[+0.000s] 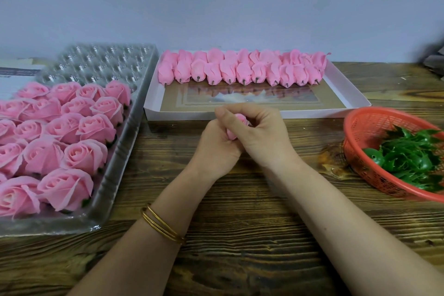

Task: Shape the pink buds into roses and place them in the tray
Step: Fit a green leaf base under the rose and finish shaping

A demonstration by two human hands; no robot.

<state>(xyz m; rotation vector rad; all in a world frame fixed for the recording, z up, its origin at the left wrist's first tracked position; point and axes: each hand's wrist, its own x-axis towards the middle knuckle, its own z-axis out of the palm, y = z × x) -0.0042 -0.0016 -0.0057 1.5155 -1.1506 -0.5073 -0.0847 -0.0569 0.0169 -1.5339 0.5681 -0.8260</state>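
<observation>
Bud [234, 132] shaping, mid-step.
Pinched in curled left hand [216, 151] and curled right hand [260, 136]; ease outer petals [241, 119] open evenly, without tearing.

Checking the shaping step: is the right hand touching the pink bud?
Touching. Head view: the right hand curls its fingers round the pink bud, no gap.
</observation>
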